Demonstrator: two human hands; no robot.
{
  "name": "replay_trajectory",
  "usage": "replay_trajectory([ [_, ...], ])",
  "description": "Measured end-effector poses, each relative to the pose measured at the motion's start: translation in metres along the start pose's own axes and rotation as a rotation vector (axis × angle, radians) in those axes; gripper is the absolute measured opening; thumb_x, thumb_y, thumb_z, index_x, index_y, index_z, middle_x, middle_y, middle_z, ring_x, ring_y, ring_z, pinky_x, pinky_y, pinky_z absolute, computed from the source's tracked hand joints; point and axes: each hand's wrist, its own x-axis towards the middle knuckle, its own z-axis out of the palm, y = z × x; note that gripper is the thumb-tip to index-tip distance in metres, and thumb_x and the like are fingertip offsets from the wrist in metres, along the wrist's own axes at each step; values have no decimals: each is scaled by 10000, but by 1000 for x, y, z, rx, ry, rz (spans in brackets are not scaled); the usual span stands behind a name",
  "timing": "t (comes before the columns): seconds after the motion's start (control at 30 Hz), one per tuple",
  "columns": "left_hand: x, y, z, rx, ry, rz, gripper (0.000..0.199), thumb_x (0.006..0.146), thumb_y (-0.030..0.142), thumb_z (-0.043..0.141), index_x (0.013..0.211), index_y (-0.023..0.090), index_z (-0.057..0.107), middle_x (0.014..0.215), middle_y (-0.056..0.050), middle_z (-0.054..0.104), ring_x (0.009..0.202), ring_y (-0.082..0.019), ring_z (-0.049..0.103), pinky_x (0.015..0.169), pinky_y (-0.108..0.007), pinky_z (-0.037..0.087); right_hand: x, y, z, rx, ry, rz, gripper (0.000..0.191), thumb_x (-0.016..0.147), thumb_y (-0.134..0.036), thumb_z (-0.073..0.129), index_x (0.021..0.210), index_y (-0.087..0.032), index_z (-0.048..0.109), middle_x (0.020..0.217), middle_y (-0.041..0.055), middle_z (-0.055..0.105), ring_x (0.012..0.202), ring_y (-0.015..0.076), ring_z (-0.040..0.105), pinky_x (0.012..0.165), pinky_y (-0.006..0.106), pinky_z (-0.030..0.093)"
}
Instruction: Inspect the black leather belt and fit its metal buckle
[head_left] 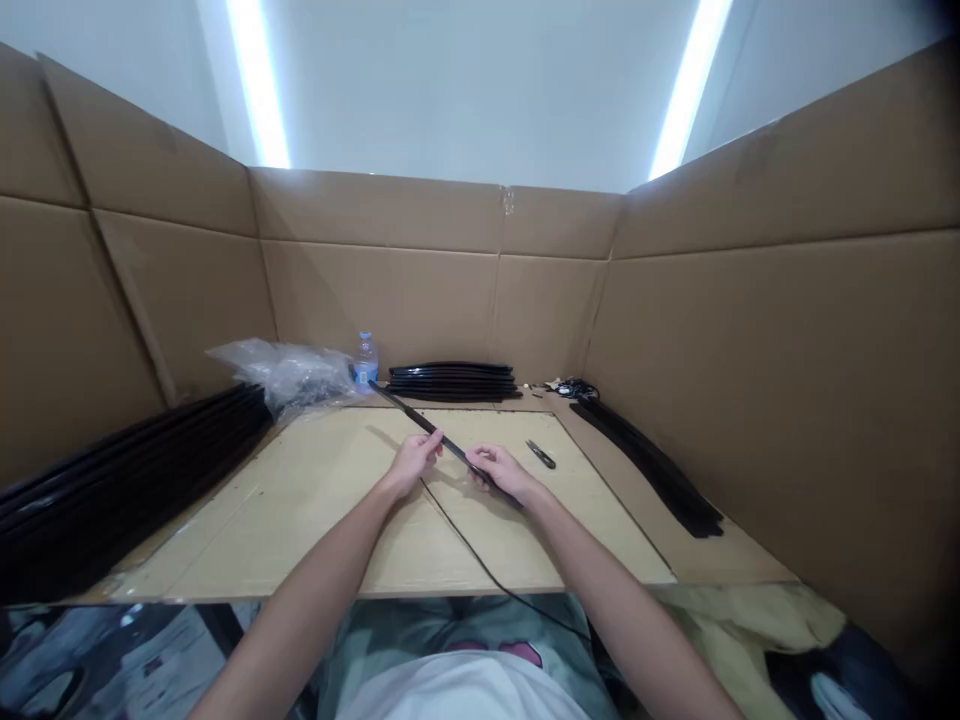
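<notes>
A long, narrow black strip slants across the board in front of me, its far end near the bottle. My left hand pinches it near the middle. Closer to me along the same strip, my right hand is closed around it, and the near end passes under my right wrist. A thin black cord runs from below my left hand over the board's front edge toward my lap. To the right of my hands lies a small pair of dark thread snips.
Cardboard walls enclose the pale board on three sides. Black strips are piled at left, back and right. At the back stand a clear plastic bag, a water bottle and a small dark tangle.
</notes>
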Motion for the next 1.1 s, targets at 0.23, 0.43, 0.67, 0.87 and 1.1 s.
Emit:
replay_trajectory([
  [0.23,-5,4,4,-11,-78,17,467,729,583,576,584,152,471,449,74,290,374,-47,198,411,-221,108,-3,-3,-5,-6,-58,25,373,587,-405,771,711,-151,528,515,-67,534,406,61,455,416,194,321],
  [0.43,-6,6,6,17,-83,18,438,726,549,593,569,156,479,435,68,300,375,-56,208,409,-231,107,-4,0,0,55,-67,20,490,547,-385,803,756,-201,399,652,-3,655,433,94,522,406,199,361],
  [0.67,-8,10,6,46,-24,29,424,709,549,600,578,155,513,431,59,324,386,-69,232,412,-239,117,-3,-2,3,131,-8,40,392,715,-495,643,725,-204,381,657,-2,628,435,68,477,389,173,327],
  [0.87,-8,11,9,56,-13,40,408,669,541,649,635,149,543,422,75,313,384,-68,241,420,-229,137,-5,-2,5,125,62,46,338,653,-327,742,871,-184,526,680,-28,608,487,67,517,446,185,397],
  [1.1,-9,10,13,63,-28,33,465,683,586,613,562,149,510,413,61,331,379,-69,260,416,-230,149,-5,-5,1,98,-23,26,422,558,-344,800,781,-183,481,617,-38,614,443,91,541,415,201,406],
])
